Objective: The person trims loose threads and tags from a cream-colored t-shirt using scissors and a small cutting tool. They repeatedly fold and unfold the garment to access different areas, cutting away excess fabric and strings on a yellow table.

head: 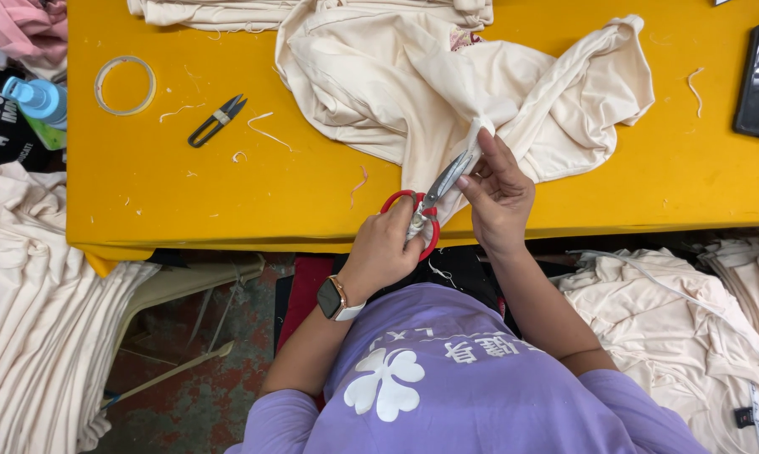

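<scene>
Two hands, left hand point(388, 244) gripping red-handled scissors point(426, 206), right hand point(499, 197) pinching cream garment point(447, 84).

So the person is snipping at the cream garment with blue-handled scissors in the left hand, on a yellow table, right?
Not quite: the scissors have red handles, not blue. The head view shows the left hand gripping those red loops while the right hand pinches the cream garment at the blades, over the yellow table.

Garment workshop: stacked cream shirts point(35, 311), thread snips point(216, 121).
</scene>
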